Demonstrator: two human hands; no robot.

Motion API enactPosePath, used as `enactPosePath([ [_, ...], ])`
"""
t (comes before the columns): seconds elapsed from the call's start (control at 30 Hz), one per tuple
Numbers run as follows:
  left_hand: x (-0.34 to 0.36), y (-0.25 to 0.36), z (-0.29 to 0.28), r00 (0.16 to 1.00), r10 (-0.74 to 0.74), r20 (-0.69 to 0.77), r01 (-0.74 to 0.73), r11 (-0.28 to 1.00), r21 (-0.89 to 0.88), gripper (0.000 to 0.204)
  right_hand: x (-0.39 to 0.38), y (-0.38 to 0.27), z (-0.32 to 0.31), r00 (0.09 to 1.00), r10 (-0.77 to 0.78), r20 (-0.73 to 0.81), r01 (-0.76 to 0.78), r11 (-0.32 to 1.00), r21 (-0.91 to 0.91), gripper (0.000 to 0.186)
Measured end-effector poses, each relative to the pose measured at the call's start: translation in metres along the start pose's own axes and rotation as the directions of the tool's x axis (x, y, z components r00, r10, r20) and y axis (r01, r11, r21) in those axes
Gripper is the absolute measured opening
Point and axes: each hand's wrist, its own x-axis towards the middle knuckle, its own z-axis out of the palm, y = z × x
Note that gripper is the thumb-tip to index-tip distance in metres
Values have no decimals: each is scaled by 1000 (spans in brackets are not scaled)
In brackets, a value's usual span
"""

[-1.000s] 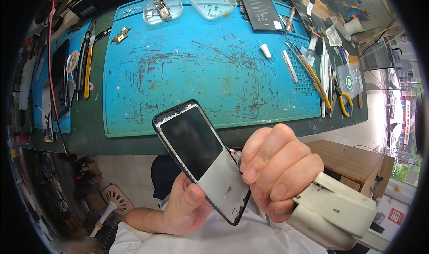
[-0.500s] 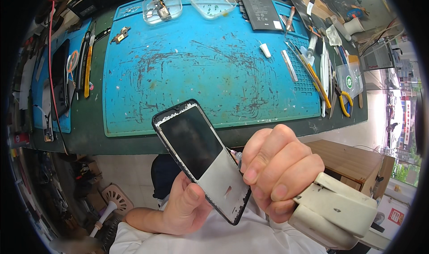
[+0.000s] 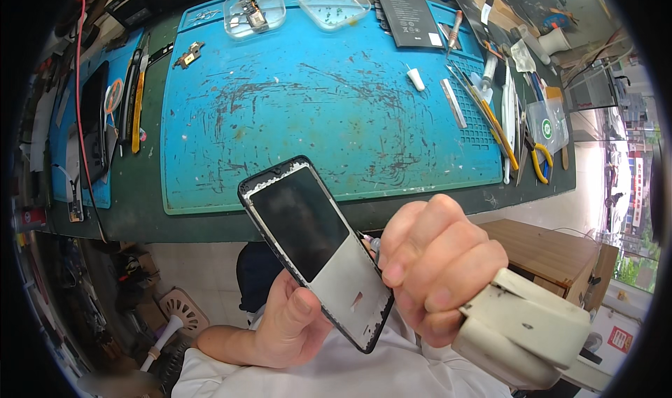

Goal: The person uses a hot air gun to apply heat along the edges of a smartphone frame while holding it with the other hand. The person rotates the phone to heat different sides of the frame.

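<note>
My left hand [image 3: 290, 324] is closed on the lower left edge of a phone frame [image 3: 329, 293], tilted toward the upper left. Its edge is black; a dark panel fills the upper part and bare silver metal the lower, with whitish residue along the top rim. My right hand [image 3: 444, 272] forms a fist at the frame's right side. From it pokes the clear, pinkish tip of a slim tube [image 3: 373, 243], close to the frame's edge; the fingers hide the rest. A cream plastic housing [image 3: 525, 328] sits right behind this hand; how they join is hidden.
A scratched blue mat [image 3: 301, 132] covers the bench. Clear trays [image 3: 332, 6] of small parts and a black battery [image 3: 408, 20] stand at the back. Tweezers, yellow-handled pliers [image 3: 540, 161] and other tools line the right. A dark phone [image 3: 94, 121] lies left.
The right fist has shifted very slightly at the phone frame's edge. The left hand and the frame keep their place.
</note>
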Motion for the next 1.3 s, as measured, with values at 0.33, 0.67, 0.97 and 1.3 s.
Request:
enactPosePath([
  [0.33,-5,-4,1,999,-16,-30,14,998,-66,92,-4,7,4,973,-178,-145,182,983,14,21],
  [0.67,-6,9,-1,990,-6,142,19,996,-89,100,-1,4,12,918,-325,-225,324,945,-44,31],
  [0.97,-6,35,-6,980,129,155,-128,992,-17,95,16,2,11,927,-300,-223,332,935,123,32],
  [1.3,30,80,5,979,166,121,-191,954,230,96,58,18,10,930,-293,-221,340,915,218,31],
])
